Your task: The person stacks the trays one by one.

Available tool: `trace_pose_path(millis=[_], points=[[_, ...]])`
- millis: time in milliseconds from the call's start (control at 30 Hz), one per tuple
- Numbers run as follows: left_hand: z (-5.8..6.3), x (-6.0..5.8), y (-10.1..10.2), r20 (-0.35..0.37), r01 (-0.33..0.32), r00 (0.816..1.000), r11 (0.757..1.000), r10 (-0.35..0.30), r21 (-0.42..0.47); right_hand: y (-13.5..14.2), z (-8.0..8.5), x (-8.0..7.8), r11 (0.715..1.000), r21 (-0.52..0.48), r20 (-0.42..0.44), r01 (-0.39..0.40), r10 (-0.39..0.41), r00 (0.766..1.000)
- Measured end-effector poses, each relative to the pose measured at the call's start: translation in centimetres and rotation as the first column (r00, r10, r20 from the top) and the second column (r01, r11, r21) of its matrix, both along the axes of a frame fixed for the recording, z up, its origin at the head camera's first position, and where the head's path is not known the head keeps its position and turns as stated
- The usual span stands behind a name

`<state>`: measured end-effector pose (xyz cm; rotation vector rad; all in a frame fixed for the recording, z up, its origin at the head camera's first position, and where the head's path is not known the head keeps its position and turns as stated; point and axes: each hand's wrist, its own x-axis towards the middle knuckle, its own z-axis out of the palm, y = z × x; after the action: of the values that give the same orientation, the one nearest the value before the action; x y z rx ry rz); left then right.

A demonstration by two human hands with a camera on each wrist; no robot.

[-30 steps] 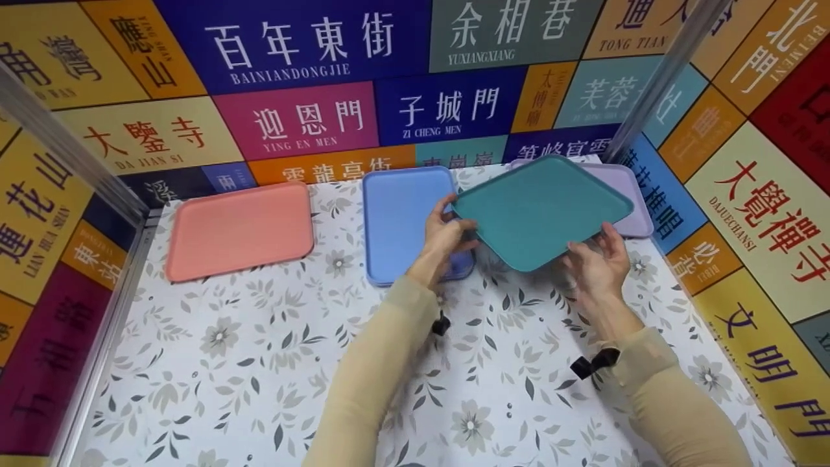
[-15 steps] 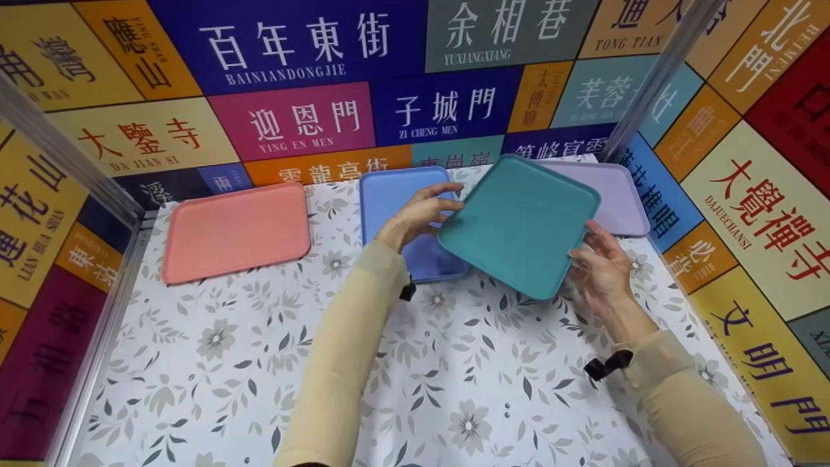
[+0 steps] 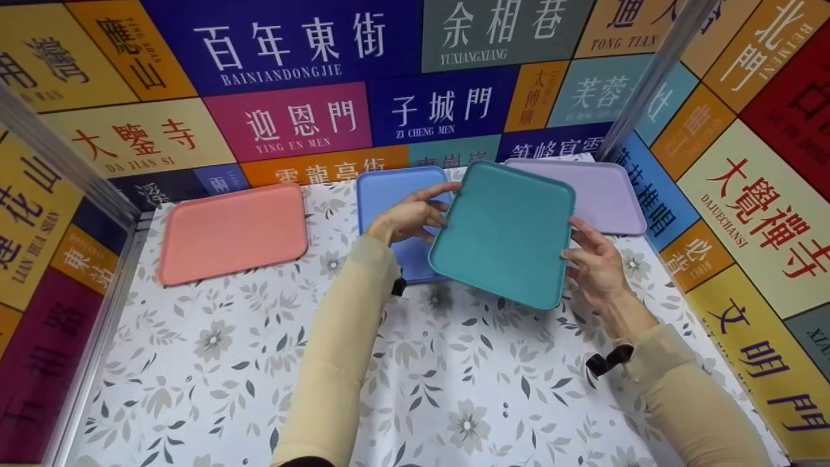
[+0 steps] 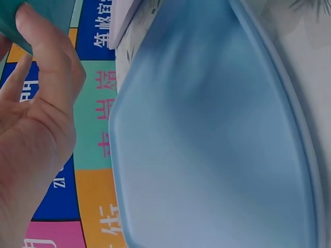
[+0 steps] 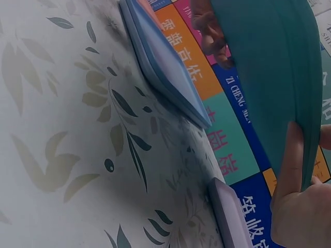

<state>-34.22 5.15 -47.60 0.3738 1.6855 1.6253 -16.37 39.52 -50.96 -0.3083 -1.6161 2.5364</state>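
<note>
Both hands hold a teal tray (image 3: 504, 233) above the table, slightly turned. My left hand (image 3: 413, 213) pinches its left edge, and in the left wrist view the thumb of that hand (image 4: 41, 119) touches a corner of teal. Opposite, my right hand (image 3: 596, 266) grips the right edge between thumb and fingers; in the right wrist view a finger (image 5: 292, 160) lies along the tray's face (image 5: 274, 67). Beneath the left hand and partly covered by the teal tray is a blue tray (image 3: 395, 185), whose side shows a doubled rim in the right wrist view.
A pink tray (image 3: 235, 232) lies at the left on the flower-patterned table (image 3: 259, 363). At the back right a lilac tray (image 3: 613, 198) is partly hidden behind the teal one. Panels with printed signs (image 3: 285, 120) and metal posts (image 3: 655, 78) enclose the table on three sides.
The teal tray has turned so its long sides point more toward me, and it has shifted left. My left hand has moved left with it, over the blue tray.
</note>
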Motion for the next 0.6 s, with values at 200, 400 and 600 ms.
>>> trace_pose_path(millis=[200,400,600], points=[[-0.1,0.1,-0.2,0.003,0.002,1.000,1.000,-0.002,0.017,0.1,0.1,-0.2,1.000,-0.024,-0.018,-0.017,0.017,1.000],[0.2,0.2,-0.4,-0.013,-0.005,1.000,1.000,0.005,0.024,0.3,0.4,-0.7,0.999,-0.006,-0.019,-0.052,0.051,0.999],[0.1,0.2,-1.0,-0.047,-0.009,0.999,1.000,0.009,0.008,0.1,0.3,-2.0,0.997,0.054,-0.008,-0.053,0.054,0.999]])
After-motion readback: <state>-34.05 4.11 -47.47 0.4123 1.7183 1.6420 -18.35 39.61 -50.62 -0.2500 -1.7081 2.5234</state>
